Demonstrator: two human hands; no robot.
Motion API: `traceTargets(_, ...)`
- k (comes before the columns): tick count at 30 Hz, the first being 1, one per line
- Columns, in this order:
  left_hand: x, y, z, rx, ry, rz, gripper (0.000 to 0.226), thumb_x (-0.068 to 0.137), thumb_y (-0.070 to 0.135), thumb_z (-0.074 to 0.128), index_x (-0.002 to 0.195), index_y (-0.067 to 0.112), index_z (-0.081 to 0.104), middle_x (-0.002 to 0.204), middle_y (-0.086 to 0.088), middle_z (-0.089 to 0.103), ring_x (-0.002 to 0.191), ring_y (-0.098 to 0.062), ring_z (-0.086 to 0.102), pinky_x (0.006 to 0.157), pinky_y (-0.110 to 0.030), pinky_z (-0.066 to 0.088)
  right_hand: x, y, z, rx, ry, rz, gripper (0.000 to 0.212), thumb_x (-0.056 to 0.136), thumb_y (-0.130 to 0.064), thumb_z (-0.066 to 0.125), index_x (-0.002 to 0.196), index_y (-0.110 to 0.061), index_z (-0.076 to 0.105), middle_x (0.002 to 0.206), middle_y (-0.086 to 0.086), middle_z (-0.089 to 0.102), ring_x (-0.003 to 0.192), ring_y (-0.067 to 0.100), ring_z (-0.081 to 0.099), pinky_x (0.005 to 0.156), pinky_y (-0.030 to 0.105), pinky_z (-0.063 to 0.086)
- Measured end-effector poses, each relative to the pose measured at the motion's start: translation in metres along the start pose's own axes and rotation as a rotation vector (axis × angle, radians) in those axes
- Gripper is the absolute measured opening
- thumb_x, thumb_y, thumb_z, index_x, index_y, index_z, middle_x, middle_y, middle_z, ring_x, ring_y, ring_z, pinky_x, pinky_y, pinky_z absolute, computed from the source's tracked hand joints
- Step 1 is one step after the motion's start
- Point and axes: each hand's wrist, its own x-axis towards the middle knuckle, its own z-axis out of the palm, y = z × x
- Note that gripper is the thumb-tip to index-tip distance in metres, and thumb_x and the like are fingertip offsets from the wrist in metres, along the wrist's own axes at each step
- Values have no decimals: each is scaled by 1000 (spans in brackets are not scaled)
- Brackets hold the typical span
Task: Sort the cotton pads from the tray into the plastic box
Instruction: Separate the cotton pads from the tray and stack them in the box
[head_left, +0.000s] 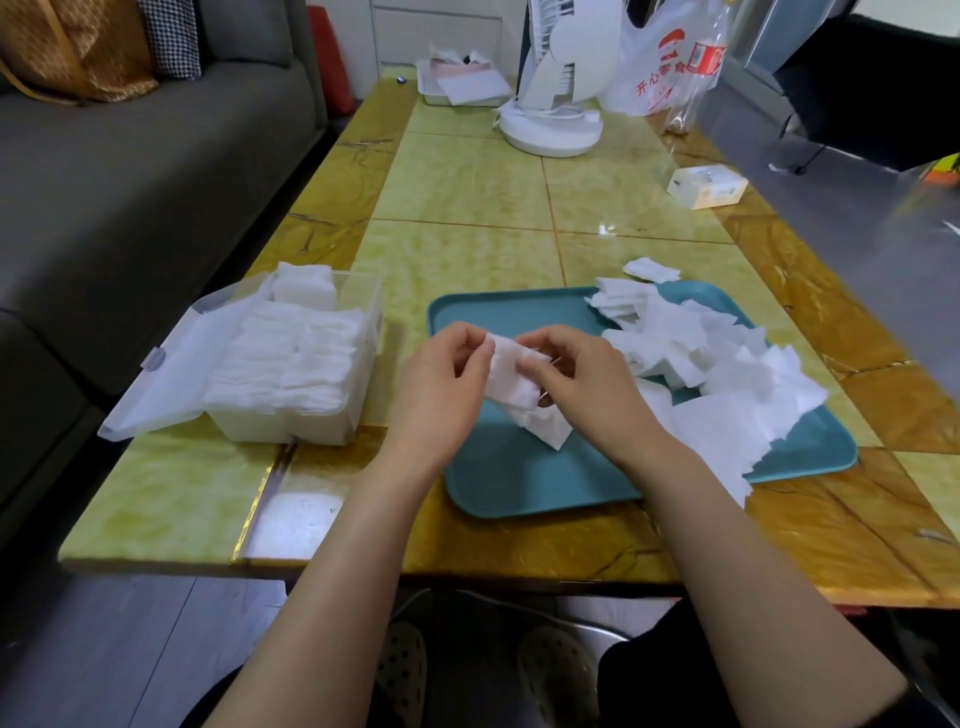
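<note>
A teal tray (519, 483) lies on the table in front of me, with a loose heap of white cotton pads (727, 364) on its right half. A small stack of cotton pads (514, 382) is held above the tray's left part, between both hands. My left hand (441, 384) grips its left side and my right hand (582, 379) pinches its right side. To the left stands a clear plastic box (332, 431) with its lid (171, 374) folded open leftwards; rows of pads (291, 358) fill it.
A white desk fan (556, 78), a plastic bag (660, 67), a small white carton (709, 186) and a white tray of papers (462, 83) stand at the table's far end. One stray pad (652, 270) lies beyond the tray. A grey sofa (130, 182) runs along the left.
</note>
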Motion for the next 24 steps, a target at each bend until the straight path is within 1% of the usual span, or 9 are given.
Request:
traceTargets(3, -1, 3, 0, 15, 5, -11, 19, 97, 19, 50, 79, 15, 56, 68, 8, 54, 64, -4, 48, 56, -15, 34, 2, 1, 2, 6, 35, 32, 3, 88, -18, 62, 87, -19, 64, 79, -4, 65, 67, 16, 62, 67, 31, 56)
traceTargets(7, -4, 7, 1, -27, -37, -75, 20, 93, 31, 57, 84, 14, 64, 73, 5, 63, 66, -5, 56, 58, -14, 39, 2, 2, 3, 46, 50, 62, 5, 88, -20, 62, 85, -23, 60, 80, -6, 63, 70, 13, 62, 66, 26, 55)
traceTargets(10, -3, 2, 2, 34, 5, -60, 19, 92, 21, 59, 86, 3, 62, 81, -14, 68, 73, -25, 62, 63, -32, 44, 1, 1, 3, -33, 31, 16, 18, 89, -17, 58, 106, -23, 60, 106, -9, 62, 99, 7, 56, 87, 21, 44)
traceTargets(13, 0, 1, 1, 8, 54, -82, 19, 95, 17, 54, 89, -1, 56, 89, -22, 66, 79, -32, 61, 62, -29, 41, 1, 1, 3, -45, -82, 49, 46, 90, -21, 58, 133, -25, 43, 133, -11, 49, 123, 5, 42, 101, 21, 33)
traceTargets(15, 0, 3, -1, 8, 52, -82, 16, 96, 16, 51, 91, 1, 55, 87, -19, 66, 76, -25, 58, 59, -24, 38, -1, 0, 3, -37, -174, 91, 51, 88, -24, 62, 134, -24, 40, 128, -9, 51, 118, 4, 46, 91, 15, 38)
traceTargets(18, 1, 2, -2, 1, 50, -97, 16, 97, 16, 49, 96, 1, 56, 88, -15, 64, 80, -24, 58, 62, -25, 39, -2, -3, 4, -40, -262, 94, 43, 82, -19, 68, 123, -18, 52, 112, -6, 63, 101, 9, 59, 77, 12, 44)
traceTargets(20, 1, 1, -3, -3, 48, -112, 15, 98, 17, 47, 98, 4, 56, 86, -8, 63, 82, -22, 58, 63, -27, 40, -2, -2, 5, -84, -246, 59, 30, 82, -18, 68, 111, -15, 61, 103, -3, 67, 95, 11, 61, 81, 22, 46)
traceTargets(22, 2, 0, -4, 10, 54, -122, 13, 99, 18, 46, 97, 8, 55, 83, -2, 59, 79, -18, 56, 62, -26, 39, 0, 0, 4, -77, -177, 53, 7, 82, -14, 64, 89, -16, 67, 84, -2, 68, 80, 11, 60, 75, 31, 46)
traceTargets(24, 2, -2, -4, 13, 70, -134, 12, 99, 19, 46, 96, 11, 53, 81, 2, 57, 77, -15, 55, 62, -25, 39, 1, 1, 0, -36, -115, 71, 16, 84, -10, 60, 72, -19, 63, 70, -5, 65, 71, 10, 62, 71, 33, 49)
